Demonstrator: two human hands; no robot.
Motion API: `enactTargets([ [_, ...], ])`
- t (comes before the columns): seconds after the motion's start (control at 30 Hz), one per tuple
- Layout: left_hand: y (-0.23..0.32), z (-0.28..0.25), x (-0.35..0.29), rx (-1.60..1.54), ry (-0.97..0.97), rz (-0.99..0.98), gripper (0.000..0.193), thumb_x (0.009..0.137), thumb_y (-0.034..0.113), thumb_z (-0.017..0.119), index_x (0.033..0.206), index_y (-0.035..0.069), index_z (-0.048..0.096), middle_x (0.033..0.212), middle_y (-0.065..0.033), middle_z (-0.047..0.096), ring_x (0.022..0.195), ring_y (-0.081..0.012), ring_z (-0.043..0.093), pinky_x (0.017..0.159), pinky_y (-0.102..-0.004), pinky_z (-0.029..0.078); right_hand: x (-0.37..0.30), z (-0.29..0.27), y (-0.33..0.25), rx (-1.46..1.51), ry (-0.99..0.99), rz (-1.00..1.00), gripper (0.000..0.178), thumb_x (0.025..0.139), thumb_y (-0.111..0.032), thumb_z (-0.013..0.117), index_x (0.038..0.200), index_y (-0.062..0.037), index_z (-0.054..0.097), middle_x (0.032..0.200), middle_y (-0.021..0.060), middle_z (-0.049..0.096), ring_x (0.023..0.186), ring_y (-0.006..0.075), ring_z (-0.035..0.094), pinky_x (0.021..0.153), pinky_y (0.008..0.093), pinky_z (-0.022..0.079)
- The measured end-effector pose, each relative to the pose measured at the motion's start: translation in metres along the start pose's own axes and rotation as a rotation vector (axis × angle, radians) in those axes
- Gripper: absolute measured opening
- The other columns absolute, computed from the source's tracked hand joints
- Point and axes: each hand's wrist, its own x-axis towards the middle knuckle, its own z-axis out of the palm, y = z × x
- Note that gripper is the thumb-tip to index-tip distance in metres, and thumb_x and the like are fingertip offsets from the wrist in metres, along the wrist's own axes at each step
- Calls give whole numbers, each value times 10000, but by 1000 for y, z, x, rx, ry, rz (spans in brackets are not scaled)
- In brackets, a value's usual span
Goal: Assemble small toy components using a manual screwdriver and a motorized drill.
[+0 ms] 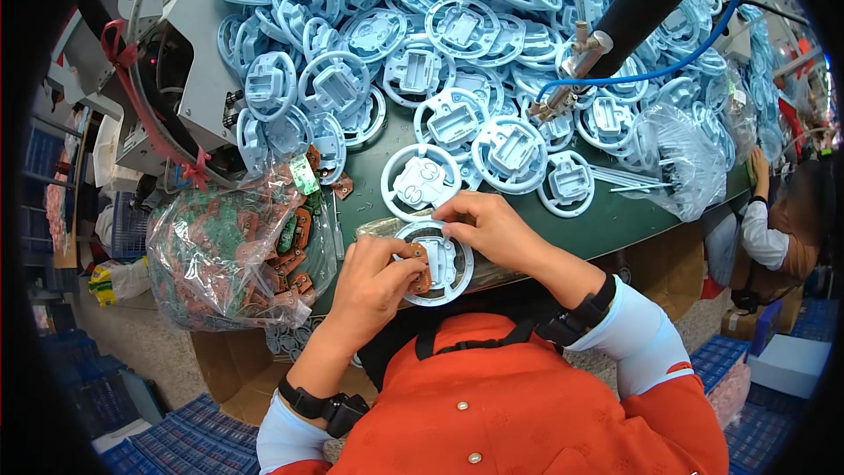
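At the near edge of the green table lies a light-blue plastic toy steering wheel part [451, 286], its hollow inner side facing up. My left hand [374, 280] is closed, pinching a small brown circuit board [423, 269] over the left side of that part. My right hand [488, 227] curls over the upper rim of the same part, fingertips pressed together on it; any small thing between them is hidden. Just beyond lies another steering wheel part [420, 181], with rounded shapes on its face.
A heap of light-blue steering wheel parts [462, 26] fills the table's far side. To the left sits a clear bag of circuit boards [224, 251]. A black arm with a metal tip [576, 66] reaches over the right side, near a plastic bag with white sticks [677, 158]. Another person [765, 229] is at far right.
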Motion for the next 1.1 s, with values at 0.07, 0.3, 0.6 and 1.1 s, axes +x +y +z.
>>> enactTargets([
  [0.07,-3,6,1,-2,4,25,220,733,7,754,931,87,701,959,-52,597,851,-252,542,740,-371,411,5,4,-5,-3,-1,11,173,876,-42,668,1038,16,683,932,84,655,820,134,617,722,279,504],
  [0.3,-7,13,2,-19,-3,-11,212,741,9,750,932,82,696,959,-47,603,867,-252,548,763,-372,401,9,12,-5,-56,43,-98,170,829,-77,674,979,-1,700,903,142,680,831,286,669,744,369,526],
  [0.6,-4,11,2,18,-37,-27,233,731,3,751,943,83,699,964,-44,605,883,-243,559,773,-379,386,11,12,-1,-80,49,-126,155,861,-54,679,1004,4,698,927,112,678,818,216,661,726,317,521],
  [1.1,-1,12,8,85,-76,73,248,710,14,752,931,95,676,1020,-41,618,960,-264,560,817,-401,391,8,12,1,-78,35,-126,155,869,-73,662,1003,-3,697,957,123,679,837,252,664,742,344,524],
])
